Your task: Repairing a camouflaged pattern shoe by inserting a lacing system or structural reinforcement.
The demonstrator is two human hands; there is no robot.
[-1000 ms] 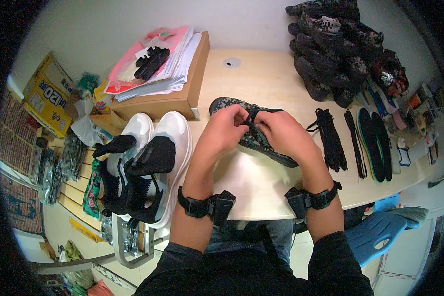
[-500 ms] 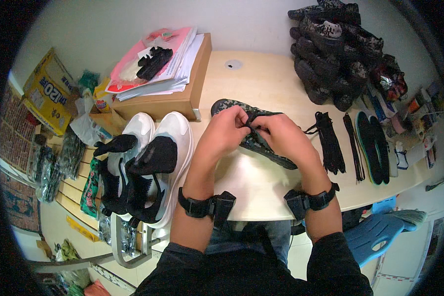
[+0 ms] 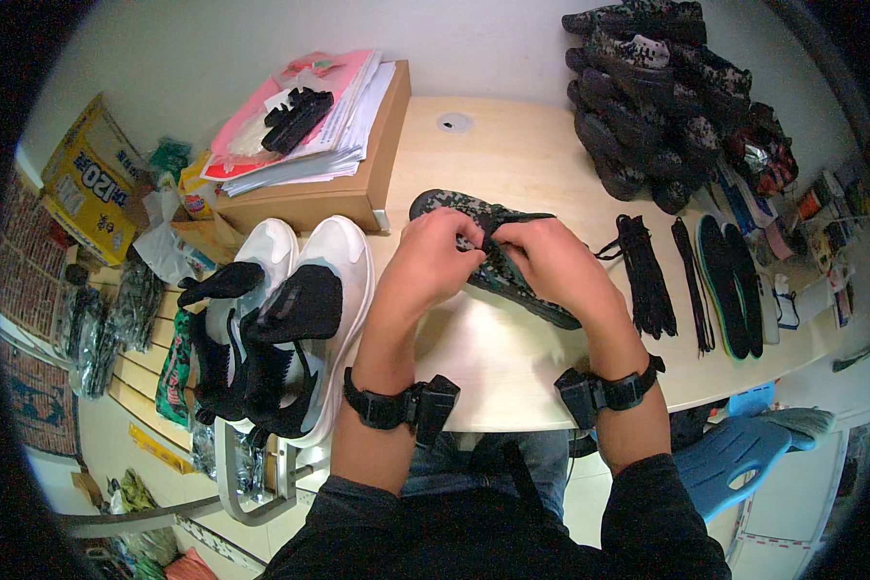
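A dark camouflage shoe (image 3: pixel 454 207) lies on its side on the pale wooden table (image 3: pixel 512 155), toe toward the far left. My left hand (image 3: pixel 433 259) and my right hand (image 3: pixel 549 261) both grip it at its middle, fingers pinched together around the lace area and a black lace. Most of the shoe's upper is hidden under my hands. Both wrists carry black strapped bands.
Black laces (image 3: pixel 645 271) and dark insoles (image 3: pixel 730 280) lie right of my hands. A heap of camouflage shoes (image 3: pixel 648 97) stands at the back right. A cardboard box (image 3: pixel 358 184) with papers sits back left. White and black sneakers (image 3: pixel 280 329) rest on a rack at left.
My hands have shifted only slightly on the shoe, the fingers working at the lace. The shoe stays in the same place.
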